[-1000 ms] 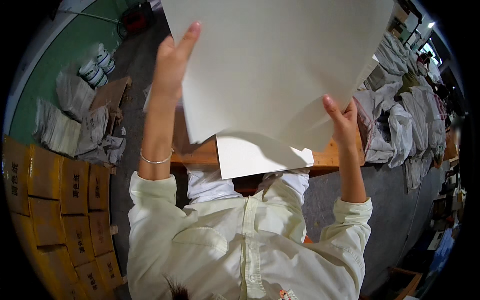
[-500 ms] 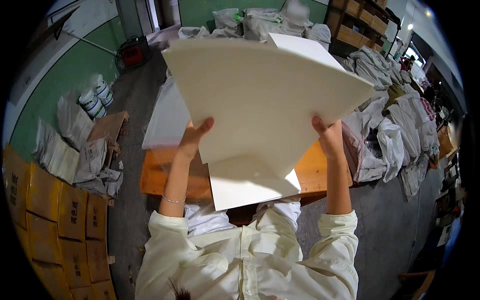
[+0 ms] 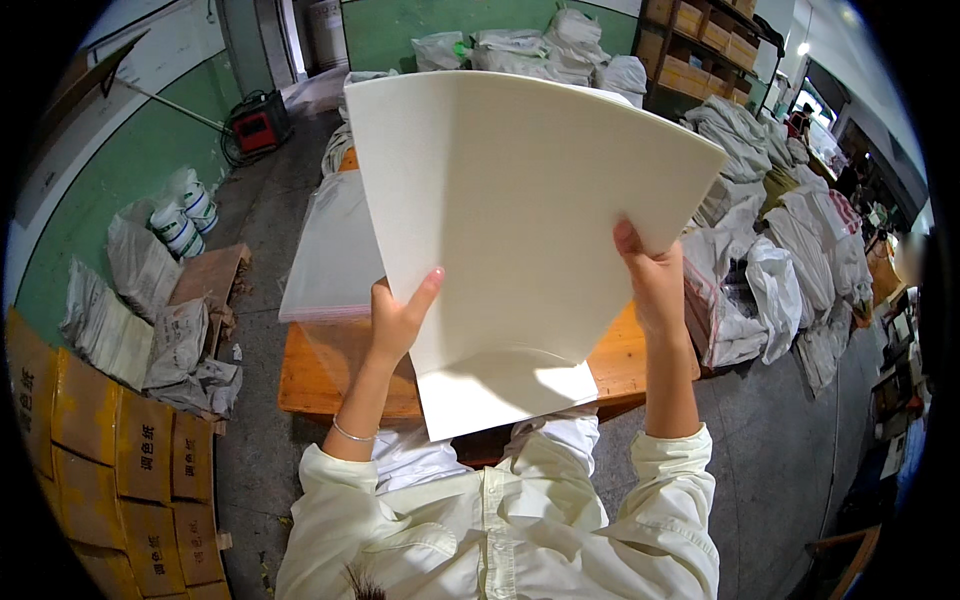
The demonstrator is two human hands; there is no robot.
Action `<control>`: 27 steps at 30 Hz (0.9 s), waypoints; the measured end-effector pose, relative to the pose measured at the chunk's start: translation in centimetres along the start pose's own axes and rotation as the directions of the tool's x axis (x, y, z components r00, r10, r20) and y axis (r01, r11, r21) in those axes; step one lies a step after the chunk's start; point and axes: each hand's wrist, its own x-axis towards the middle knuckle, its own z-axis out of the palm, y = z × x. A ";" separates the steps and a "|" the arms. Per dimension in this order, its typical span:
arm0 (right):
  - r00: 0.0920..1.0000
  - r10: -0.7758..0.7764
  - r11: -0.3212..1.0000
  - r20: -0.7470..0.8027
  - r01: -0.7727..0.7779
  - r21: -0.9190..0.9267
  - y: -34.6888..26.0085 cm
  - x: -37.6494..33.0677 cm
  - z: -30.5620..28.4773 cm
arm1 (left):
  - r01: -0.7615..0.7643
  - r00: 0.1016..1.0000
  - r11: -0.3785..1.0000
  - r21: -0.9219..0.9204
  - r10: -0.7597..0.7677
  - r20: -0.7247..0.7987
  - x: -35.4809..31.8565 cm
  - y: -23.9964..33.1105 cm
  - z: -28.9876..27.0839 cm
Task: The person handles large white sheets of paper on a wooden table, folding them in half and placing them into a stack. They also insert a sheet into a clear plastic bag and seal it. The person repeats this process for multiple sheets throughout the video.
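The wooden surface [image 3: 310, 385] is orange-brown and rectangular. A stack of clear plastic bags [image 3: 335, 255] lies flat on its left half, reaching the left edge.

A warehouse or packing workshop, probably: stacked cardboard boxes [image 3: 110, 460], heaped white sacks [image 3: 790, 250], shelving with cartons [image 3: 700, 30], and a wooden work surface [image 3: 330, 380] on concrete floor.

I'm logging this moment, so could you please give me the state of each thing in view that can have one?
Large white sheet: lifted off the table, curved, held at both side edges.
Left hand: gripping the sheet's left edge.
Right hand: gripping the sheet's right edge.
Stack of clear plastic bags: lying flat on the wooden table.
White sacks: filled, piled on the right.
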 end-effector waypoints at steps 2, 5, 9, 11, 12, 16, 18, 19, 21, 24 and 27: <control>0.999 -0.023 0.999 -0.026 0.022 -0.028 0.0 -0.3 0.3 | -0.064 0.998 0.996 -0.059 0.063 -0.024 -0.4 0.2 0.6; 0.995 -0.027 1.000 -0.099 0.026 -0.018 -0.1 -0.5 0.7 | -0.115 0.993 0.980 -0.162 0.111 -0.035 -0.5 -0.3 0.4; 0.998 0.007 1.000 -0.061 -0.009 -0.026 0.1 -0.8 -0.4 | -0.166 0.983 0.963 -0.213 0.179 0.043 -0.3 -0.7 -0.9; 0.999 0.036 0.999 -0.026 -0.037 -0.034 -0.1 -0.7 -1.3 | -0.115 0.984 0.953 -0.279 0.149 0.102 -0.1 -0.3 -1.4; 0.997 0.070 0.997 -0.014 -0.070 -0.017 -0.2 -0.6 -1.8 | -0.090 0.981 0.946 -0.311 0.138 0.134 0.1 -0.1 -1.7; 0.998 0.056 0.998 0.035 -0.057 0.038 -1.0 0.1 -2.4 | 0.036 0.991 0.882 -0.470 0.028 0.130 0.2 -0.3 -2.3; 0.994 0.076 0.997 0.082 -0.077 0.014 -1.1 0.2 -2.6 | 0.038 0.994 0.939 -0.341 -0.002 0.105 -0.2 -0.9 -2.2; 0.991 0.086 0.996 0.105 -0.087 0.002 -1.0 0.2 -2.7 | 0.040 0.996 0.961 -0.273 -0.015 0.091 -0.4 -1.1 -2.2; 0.993 0.085 0.995 0.078 -0.088 0.041 -1.1 0.1 -2.6 | 0.060 0.996 0.967 -0.247 -0.042 0.079 -0.8 -0.9 -1.7; 0.993 0.090 0.992 0.073 -0.096 0.084 -1.0 -0.2 -2.6 | 0.084 0.989 0.960 -0.267 -0.047 0.140 -0.8 -1.3 -2.0; 0.994 0.088 0.992 0.071 -0.094 0.089 -0.8 -0.4 -2.3 | -0.038 0.985 0.964 -0.264 0.081 0.153 -0.4 -2.0 -1.6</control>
